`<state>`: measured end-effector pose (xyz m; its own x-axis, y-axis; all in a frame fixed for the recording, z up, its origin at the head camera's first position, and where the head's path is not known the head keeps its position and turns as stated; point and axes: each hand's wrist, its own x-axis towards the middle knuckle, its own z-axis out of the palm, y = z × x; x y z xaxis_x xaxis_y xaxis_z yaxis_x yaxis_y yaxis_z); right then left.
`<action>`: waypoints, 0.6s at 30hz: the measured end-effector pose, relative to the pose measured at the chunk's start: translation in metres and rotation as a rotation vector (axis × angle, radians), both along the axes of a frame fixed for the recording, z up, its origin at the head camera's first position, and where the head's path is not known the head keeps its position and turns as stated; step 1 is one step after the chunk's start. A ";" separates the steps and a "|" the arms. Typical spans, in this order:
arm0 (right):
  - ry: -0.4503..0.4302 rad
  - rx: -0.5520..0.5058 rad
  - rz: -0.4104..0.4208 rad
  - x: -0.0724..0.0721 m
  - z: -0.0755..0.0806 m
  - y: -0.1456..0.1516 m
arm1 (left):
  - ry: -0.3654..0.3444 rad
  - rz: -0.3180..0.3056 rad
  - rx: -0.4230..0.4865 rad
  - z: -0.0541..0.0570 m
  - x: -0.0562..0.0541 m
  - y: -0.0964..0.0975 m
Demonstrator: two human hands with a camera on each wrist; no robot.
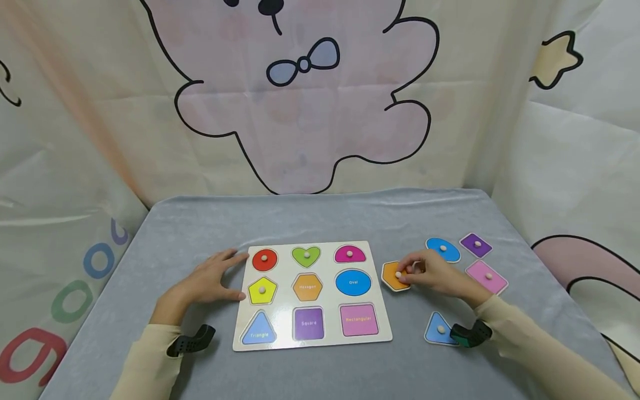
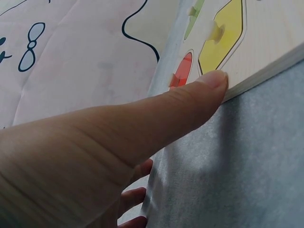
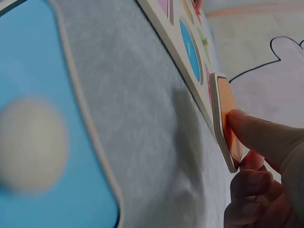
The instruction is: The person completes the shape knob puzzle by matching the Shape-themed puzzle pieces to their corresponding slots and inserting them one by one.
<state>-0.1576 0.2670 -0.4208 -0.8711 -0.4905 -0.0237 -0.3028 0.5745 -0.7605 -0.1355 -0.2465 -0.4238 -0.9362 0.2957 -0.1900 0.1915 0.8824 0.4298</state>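
Right hand grasping orange hexagon piece, thumb and fingers pinching at its knob; piece sits just off the right edge of the white board, tilted in right wrist view, with a shadow on the grey cloth. Left hand clenched on nothing, fingers spread, thumb tip touching the board's left edge near yellow pentagon. Pentagon, red circle, green heart and magenta semicircle seated, knobs up; hexagon, oval, triangle, square and rectangle slots show printed labels. Loose on cloth, right side: blue oval piece, purple square piece, pink rectangle piece, and nearer the person, blue triangle piece
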 end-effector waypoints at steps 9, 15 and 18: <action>0.023 -0.001 0.049 -0.008 -0.002 -0.026 | 0.004 -0.002 0.001 0.000 0.001 0.001; 0.020 -0.002 0.058 -0.010 0.002 -0.041 | 0.003 -0.011 0.000 -0.001 -0.002 0.001; 0.026 -0.020 0.056 -0.011 0.002 -0.048 | -0.001 -0.013 0.001 -0.001 -0.001 0.000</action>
<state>-0.1682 0.2186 -0.4189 -0.8427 -0.5384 0.0089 -0.3537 0.5410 -0.7631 -0.1368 -0.2466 -0.4244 -0.9319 0.3085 -0.1909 0.2027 0.8792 0.4313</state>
